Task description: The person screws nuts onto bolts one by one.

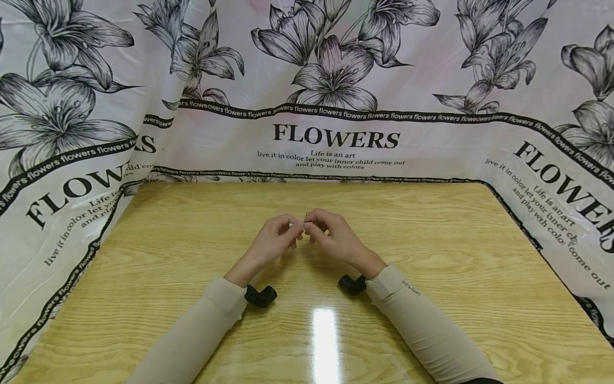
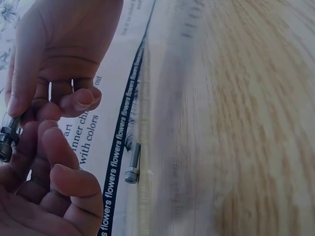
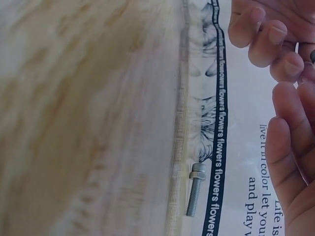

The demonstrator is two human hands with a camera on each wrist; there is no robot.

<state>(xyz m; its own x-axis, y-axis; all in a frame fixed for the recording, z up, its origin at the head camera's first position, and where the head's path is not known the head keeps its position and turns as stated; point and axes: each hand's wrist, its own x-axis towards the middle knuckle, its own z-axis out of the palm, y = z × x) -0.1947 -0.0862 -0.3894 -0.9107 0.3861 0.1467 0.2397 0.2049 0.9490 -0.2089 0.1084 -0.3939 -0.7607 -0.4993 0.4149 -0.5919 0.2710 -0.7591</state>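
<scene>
Both hands meet over the middle of the table around a small metal bolt point(image 2: 5, 151) with a dark nut point(image 2: 10, 133) on its thread. My left hand point(image 1: 277, 234) pinches it by the head side. From the other side, the thumb and fingertips of my right hand point(image 1: 336, 234) pinch the threaded end. Only the edge of this bolt shows in the right wrist view. A second bolt point(image 3: 194, 194), silver with a nut close under its head, lies on the table beyond the hands. In the head view the hands hide it.
The wood-grain table point(image 1: 192, 213) spreads around the hands. A floral cloth point(image 1: 336, 144) printed with "FLOWERS" hangs along its back and sides. Black curved pieces point(image 1: 261, 296) stick out at both sleeve cuffs. A bright light reflection lies on the table's near part.
</scene>
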